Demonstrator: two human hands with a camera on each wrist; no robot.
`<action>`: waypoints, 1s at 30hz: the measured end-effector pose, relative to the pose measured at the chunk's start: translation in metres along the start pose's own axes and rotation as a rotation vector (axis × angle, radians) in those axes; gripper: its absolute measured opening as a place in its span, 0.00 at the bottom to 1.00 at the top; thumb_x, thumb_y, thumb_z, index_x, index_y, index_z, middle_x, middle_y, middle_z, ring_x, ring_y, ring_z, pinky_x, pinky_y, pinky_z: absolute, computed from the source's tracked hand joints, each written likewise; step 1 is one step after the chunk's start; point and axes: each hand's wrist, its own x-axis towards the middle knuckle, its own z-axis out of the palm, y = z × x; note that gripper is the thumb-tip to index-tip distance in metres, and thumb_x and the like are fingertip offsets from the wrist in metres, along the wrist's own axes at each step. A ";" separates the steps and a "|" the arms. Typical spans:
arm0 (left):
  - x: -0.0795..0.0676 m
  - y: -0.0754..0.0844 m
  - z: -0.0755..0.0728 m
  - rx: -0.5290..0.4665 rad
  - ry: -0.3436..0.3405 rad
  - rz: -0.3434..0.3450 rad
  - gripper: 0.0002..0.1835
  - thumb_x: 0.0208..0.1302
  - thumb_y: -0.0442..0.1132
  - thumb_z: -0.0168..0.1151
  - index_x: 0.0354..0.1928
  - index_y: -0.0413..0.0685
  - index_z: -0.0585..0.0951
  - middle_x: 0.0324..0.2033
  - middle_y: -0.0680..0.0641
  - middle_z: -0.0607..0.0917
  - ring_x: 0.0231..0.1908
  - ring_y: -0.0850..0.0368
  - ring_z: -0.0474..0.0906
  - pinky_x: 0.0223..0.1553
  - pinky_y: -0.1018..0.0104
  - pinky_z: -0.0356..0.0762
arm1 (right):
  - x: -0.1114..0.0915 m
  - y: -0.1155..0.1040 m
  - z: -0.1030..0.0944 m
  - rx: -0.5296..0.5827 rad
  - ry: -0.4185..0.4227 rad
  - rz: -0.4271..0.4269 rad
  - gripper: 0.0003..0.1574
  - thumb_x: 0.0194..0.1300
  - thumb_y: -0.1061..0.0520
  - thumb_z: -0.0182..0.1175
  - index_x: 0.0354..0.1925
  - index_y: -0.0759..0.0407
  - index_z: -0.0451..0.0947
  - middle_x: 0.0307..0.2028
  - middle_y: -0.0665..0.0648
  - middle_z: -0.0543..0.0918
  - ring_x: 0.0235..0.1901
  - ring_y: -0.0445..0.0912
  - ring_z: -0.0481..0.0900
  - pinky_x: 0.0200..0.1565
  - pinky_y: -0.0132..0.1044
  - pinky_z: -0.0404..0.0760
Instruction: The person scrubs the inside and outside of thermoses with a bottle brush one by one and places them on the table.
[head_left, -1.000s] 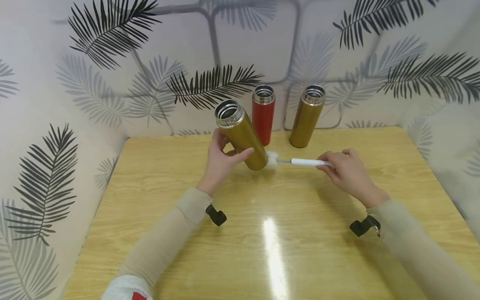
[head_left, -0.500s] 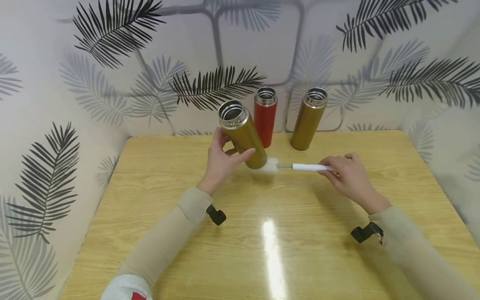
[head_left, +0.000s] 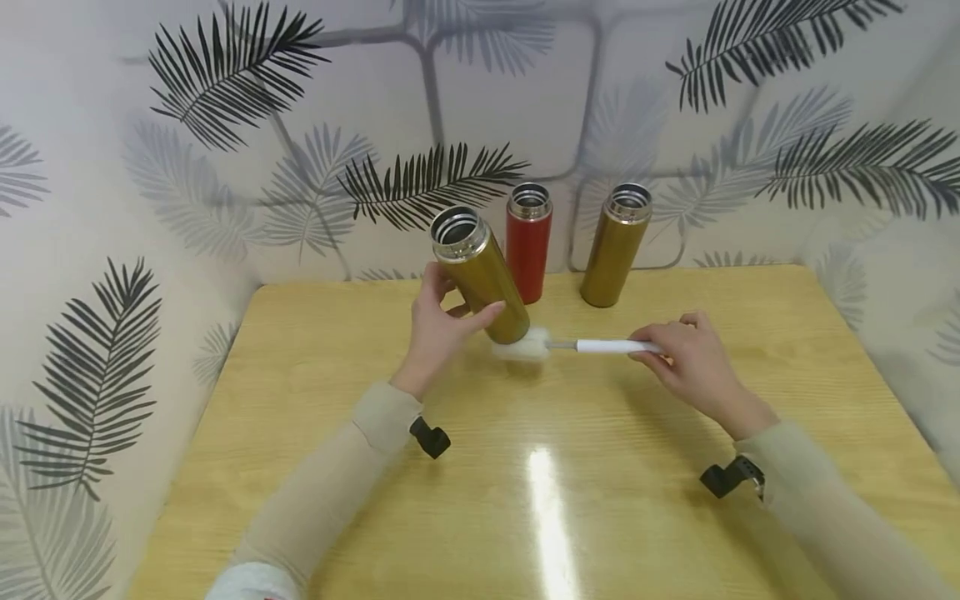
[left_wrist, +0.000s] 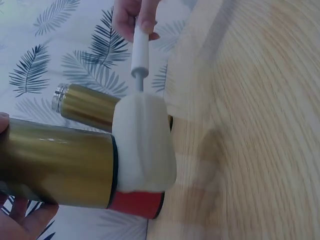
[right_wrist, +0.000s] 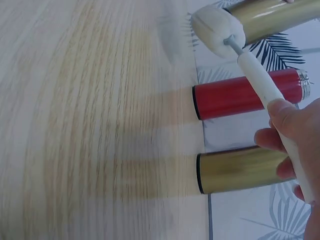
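Note:
My left hand (head_left: 442, 325) grips a gold thermos flask (head_left: 483, 279) by its side, tilted with its lidless steel mouth up and to the left. In my right hand (head_left: 686, 354) is the white handle of a bottle brush (head_left: 603, 346), pinched between thumb and fingers. The brush's cream sponge head (left_wrist: 145, 142) lies against the black-rimmed base of the held flask in the left wrist view. Seen from the right wrist, the sponge head (right_wrist: 218, 31) overlaps the bottom end of that gold flask (right_wrist: 272, 19).
Behind my hands a red thermos flask (head_left: 528, 246) and a second gold flask (head_left: 617, 246) stand upright, both lidless, near the back edge of the wooden table (head_left: 465, 500). A leaf-patterned wall (head_left: 517, 100) rises right behind them.
The brush's sponge head has moved left and down along the flask's base, from its right side to under it. The left hand keeps its grip with the flask at nearly the same tilt.

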 end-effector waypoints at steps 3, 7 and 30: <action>-0.003 -0.007 -0.010 0.036 0.014 -0.008 0.37 0.56 0.38 0.82 0.64 0.47 0.70 0.59 0.48 0.78 0.60 0.50 0.76 0.59 0.53 0.82 | -0.006 -0.001 -0.003 -0.001 -0.001 -0.055 0.29 0.76 0.38 0.57 0.43 0.61 0.87 0.32 0.55 0.90 0.26 0.47 0.83 0.44 0.52 0.68; -0.002 -0.015 -0.034 0.066 0.064 -0.006 0.36 0.55 0.37 0.82 0.62 0.45 0.71 0.59 0.45 0.79 0.60 0.48 0.77 0.59 0.51 0.82 | -0.010 -0.002 -0.010 0.018 -0.026 -0.086 0.40 0.78 0.31 0.45 0.44 0.61 0.88 0.34 0.54 0.90 0.27 0.44 0.83 0.42 0.45 0.70; 0.025 -0.050 -0.200 0.202 0.457 -0.219 0.37 0.58 0.43 0.81 0.65 0.49 0.70 0.64 0.48 0.76 0.66 0.52 0.72 0.68 0.60 0.71 | -0.031 -0.006 -0.027 0.422 -0.126 0.190 0.26 0.58 0.75 0.71 0.54 0.59 0.86 0.43 0.48 0.85 0.39 0.35 0.78 0.39 0.24 0.76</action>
